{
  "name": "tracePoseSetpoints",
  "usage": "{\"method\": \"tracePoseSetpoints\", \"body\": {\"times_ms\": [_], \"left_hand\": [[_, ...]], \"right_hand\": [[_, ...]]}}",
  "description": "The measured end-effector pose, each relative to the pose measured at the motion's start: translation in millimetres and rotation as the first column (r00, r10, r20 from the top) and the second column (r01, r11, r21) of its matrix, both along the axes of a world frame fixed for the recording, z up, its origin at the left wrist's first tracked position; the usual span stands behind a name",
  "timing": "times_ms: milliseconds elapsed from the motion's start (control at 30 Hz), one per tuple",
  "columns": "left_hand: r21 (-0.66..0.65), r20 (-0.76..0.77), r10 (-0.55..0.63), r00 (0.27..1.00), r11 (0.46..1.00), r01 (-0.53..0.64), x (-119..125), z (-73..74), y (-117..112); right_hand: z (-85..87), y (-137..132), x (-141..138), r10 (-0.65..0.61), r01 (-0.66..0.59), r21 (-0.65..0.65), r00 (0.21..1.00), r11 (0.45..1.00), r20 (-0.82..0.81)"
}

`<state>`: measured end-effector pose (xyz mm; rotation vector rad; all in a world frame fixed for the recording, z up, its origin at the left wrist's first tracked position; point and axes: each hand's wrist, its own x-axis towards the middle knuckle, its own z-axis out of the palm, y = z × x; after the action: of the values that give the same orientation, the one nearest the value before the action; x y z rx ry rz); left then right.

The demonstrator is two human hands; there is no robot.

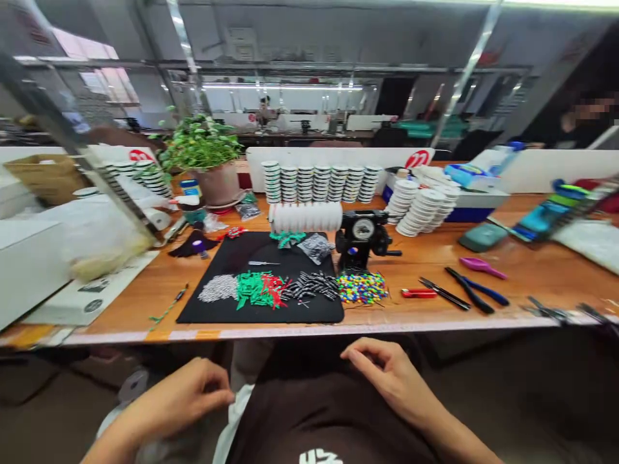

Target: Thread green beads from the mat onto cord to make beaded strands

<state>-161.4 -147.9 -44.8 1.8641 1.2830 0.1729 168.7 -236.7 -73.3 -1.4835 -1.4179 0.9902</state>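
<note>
My left hand (206,390) hangs below the table's front edge, fingers loosely curled and thumb apart, with nothing seen in it. Level with it, my right hand (387,367) is over my dark clothing, its fingers bent and a gap between thumb and fingers; it looks bare too. On the table, a black mat (251,258) bears silvery small pieces (218,288), green sleeves (252,289), red sleeves (274,290) and black-and-silver pieces (312,285). Multicoloured beads (362,288) lie at the mat's right edge. A thin white-handled tool (264,263) rests on the mat.
Behind the mat stands a black winding device (362,235) with white spools (305,217). Spool stacks (322,185) line the white divider (338,154). Pliers (476,290), tweezers (445,293), a red tool (418,293) and purple scissors (482,267) lie right. A potted plant (217,183) stands left.
</note>
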Motion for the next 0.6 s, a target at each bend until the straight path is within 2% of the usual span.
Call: {"method": "tracePoseSetpoints", "body": {"times_ms": [67,100,167,233,300,367,467,533,600], "left_hand": [[-0.002,0.025,-0.185,0.982,0.983,0.185,23,12.0,-6],[0.081,0.088,-0.196,0.977,0.979,0.189,37,15.4,-11],[0.22,0.229,-0.156,0.961,0.97,0.105,70,15.6,-21],[0.25,0.292,-0.172,0.941,0.963,0.098,100,8.5,-25],[0.25,0.258,-0.207,0.944,0.958,0.142,120,-1.0,-23],[0.266,0.203,-0.232,0.951,0.948,0.174,126,-8.8,-15],[0.32,0.18,-0.243,0.953,0.931,0.177,120,-13.7,0],[0.361,0.173,-0.24,0.955,0.918,0.165,113,-13.0,7],[0.405,0.155,-0.255,0.954,0.898,0.173,109,-10.5,9]], "right_hand": [[6.0,2,-1,0.013,-0.013,0.005,1.0,1.0,-0.009],[8.9,1,-2,0.022,-0.022,0.015,1.0,1.0,-0.005],[13.7,-1,-6,0.045,-0.047,0.056,0.999,0.997,0.031],[15.7,-5,-9,0.063,-0.076,0.123,0.992,0.989,0.112],[14.2,-7,-12,0.036,-0.091,0.211,0.968,0.973,0.248],[9.7,-8,-15,-0.021,-0.12,0.287,0.896,0.95,0.444],[1.3,-6,-17,-0.064,-0.216,0.3,0.704,0.929,0.707],[-2.5,-4,-19,-0.037,-0.271,0.253,0.61,0.929,0.791],[-4.0,-2,-20,-0.012,-0.283,0.222,0.592,0.933,0.806]]}}
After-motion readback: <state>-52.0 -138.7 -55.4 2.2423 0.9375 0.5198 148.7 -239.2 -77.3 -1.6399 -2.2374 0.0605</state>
